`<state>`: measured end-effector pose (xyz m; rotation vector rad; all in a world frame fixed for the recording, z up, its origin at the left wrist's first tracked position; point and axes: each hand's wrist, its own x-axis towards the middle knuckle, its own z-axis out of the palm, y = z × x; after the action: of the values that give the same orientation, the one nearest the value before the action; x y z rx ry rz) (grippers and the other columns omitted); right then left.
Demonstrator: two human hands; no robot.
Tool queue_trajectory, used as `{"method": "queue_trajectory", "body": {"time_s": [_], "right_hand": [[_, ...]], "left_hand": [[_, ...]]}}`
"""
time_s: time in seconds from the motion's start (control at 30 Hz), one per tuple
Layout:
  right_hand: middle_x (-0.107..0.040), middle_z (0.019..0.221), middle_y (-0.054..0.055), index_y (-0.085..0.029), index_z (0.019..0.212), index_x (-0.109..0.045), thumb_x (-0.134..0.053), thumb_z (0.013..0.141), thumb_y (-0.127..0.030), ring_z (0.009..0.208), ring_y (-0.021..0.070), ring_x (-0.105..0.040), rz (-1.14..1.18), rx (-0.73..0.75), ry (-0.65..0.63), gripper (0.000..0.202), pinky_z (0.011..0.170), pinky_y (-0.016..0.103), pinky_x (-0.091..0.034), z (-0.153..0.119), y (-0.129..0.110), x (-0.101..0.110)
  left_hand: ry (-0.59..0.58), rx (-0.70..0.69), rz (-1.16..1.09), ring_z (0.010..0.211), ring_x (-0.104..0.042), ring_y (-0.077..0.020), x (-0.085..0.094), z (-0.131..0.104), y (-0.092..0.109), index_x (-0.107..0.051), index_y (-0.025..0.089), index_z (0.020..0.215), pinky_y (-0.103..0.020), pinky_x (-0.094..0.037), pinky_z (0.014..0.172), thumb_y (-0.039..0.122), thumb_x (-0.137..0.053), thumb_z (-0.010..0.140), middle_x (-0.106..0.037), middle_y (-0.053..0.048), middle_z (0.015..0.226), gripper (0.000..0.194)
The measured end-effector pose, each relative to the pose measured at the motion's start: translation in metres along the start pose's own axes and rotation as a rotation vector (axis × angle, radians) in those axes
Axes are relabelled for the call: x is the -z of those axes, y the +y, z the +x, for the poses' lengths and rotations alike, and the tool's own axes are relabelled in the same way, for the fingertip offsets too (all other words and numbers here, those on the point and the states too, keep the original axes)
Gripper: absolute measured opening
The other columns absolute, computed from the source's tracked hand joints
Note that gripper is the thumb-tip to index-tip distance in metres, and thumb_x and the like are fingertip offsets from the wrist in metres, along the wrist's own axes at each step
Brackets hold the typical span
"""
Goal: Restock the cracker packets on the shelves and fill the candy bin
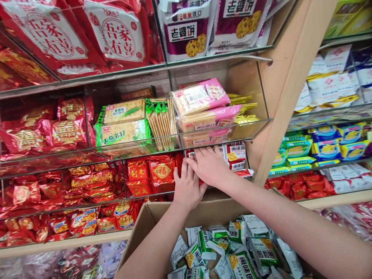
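Note:
Both hands reach into a low shelf compartment of red-and-white snack packets. My right hand lies over these packets with its fingers stretched out. Its fingertips are under the shelf edge above and partly hard to see. Just left of it, my left hand is at the compartment's front with fingers apart, close against the right hand. Red packets with gold print lie left of it. Below my forearms stands an open cardboard box holding several green-and-white snack packets.
Above the hands, a clear-fronted shelf holds pink cracker packs and green cracker packs. A wooden upright stands to the right, with more stocked shelves beyond. Bagged goods lie below on the left.

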<state>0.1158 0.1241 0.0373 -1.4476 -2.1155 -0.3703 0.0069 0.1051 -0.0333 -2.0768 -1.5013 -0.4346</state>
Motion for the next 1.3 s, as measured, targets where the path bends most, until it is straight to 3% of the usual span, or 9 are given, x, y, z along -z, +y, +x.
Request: {"method": "queue_trajectory", "body": {"time_s": [0.1,0.3,0.53,0.77,0.93,1.1,1.3], "right_hand": [[-0.054,0.122,0.015,-0.006,0.121,-0.051,-0.027,0.092,-0.043,0.115,0.0302,-0.040,-0.029,0.039,0.039,0.053,0.101,0.047,-0.019,-0.005,-0.002,-0.003],[-0.055,0.119,0.013,-0.017,0.114,-0.057,-0.033,0.090,-0.047,0.112,0.0312,-0.042,-0.031,-0.028,0.035,0.046,0.098,0.050,-0.020,0.003,-0.011,-0.008],[-0.066,0.099,0.011,-0.018,0.101,-0.063,-0.025,0.091,-0.045,0.096,0.0267,-0.055,0.004,-0.079,-0.088,0.047,0.088,0.044,-0.034,0.025,-0.017,-0.009],[-0.064,0.109,0.010,-0.022,0.111,-0.060,-0.019,0.090,-0.052,0.106,0.0261,-0.054,0.028,-0.061,-0.151,0.055,0.093,0.042,-0.035,0.040,-0.013,-0.013],[-0.058,0.121,0.005,-0.026,0.121,-0.052,-0.021,0.087,-0.060,0.119,0.0259,-0.043,0.010,0.077,-0.220,0.057,0.104,0.042,-0.024,0.052,-0.011,-0.015],[-0.047,0.133,0.008,-0.020,0.129,-0.045,-0.018,0.083,-0.067,0.127,0.0266,-0.033,0.080,0.049,-0.131,0.070,0.107,0.043,-0.019,0.058,-0.009,-0.024],[-0.046,0.134,0.007,-0.023,0.131,-0.041,-0.016,0.085,-0.064,0.125,0.0246,-0.036,0.118,0.052,-0.174,0.067,0.106,0.044,-0.021,0.074,-0.009,-0.032]], "left_hand": [[-0.005,0.003,-0.007,0.134,-0.019,-0.0325,-0.001,-0.001,0.000,-0.022,0.012,0.140,-0.057,-0.026,0.100,0.050,-0.032,0.085,-0.027,-0.013,0.147,0.068],[0.017,-0.002,-0.058,0.132,-0.024,-0.0349,-0.002,0.000,-0.001,-0.030,0.014,0.137,-0.059,-0.025,0.100,0.050,-0.035,0.084,-0.032,-0.017,0.143,0.065],[0.033,-0.010,-0.083,0.134,-0.020,-0.0334,-0.001,0.000,-0.002,-0.038,0.017,0.134,-0.059,-0.023,0.101,0.052,-0.031,0.085,-0.035,-0.014,0.143,0.061],[0.037,0.001,-0.095,0.132,-0.023,-0.0338,0.003,0.000,0.001,-0.043,0.017,0.130,-0.060,-0.024,0.100,0.052,-0.031,0.086,-0.041,-0.014,0.138,0.058],[0.031,0.018,-0.092,0.131,-0.024,-0.0346,0.006,0.001,0.001,-0.041,0.015,0.132,-0.060,-0.025,0.100,0.054,-0.034,0.084,-0.041,-0.015,0.138,0.062],[0.024,0.013,-0.075,0.132,-0.023,-0.0327,0.004,0.001,0.002,-0.041,0.017,0.132,-0.059,-0.024,0.101,0.054,-0.031,0.084,-0.038,-0.013,0.140,0.061],[0.023,0.027,-0.047,0.133,-0.019,-0.0339,0.003,0.002,0.004,-0.035,0.014,0.135,-0.060,-0.022,0.101,0.054,-0.031,0.084,-0.032,-0.013,0.144,0.065]]}}
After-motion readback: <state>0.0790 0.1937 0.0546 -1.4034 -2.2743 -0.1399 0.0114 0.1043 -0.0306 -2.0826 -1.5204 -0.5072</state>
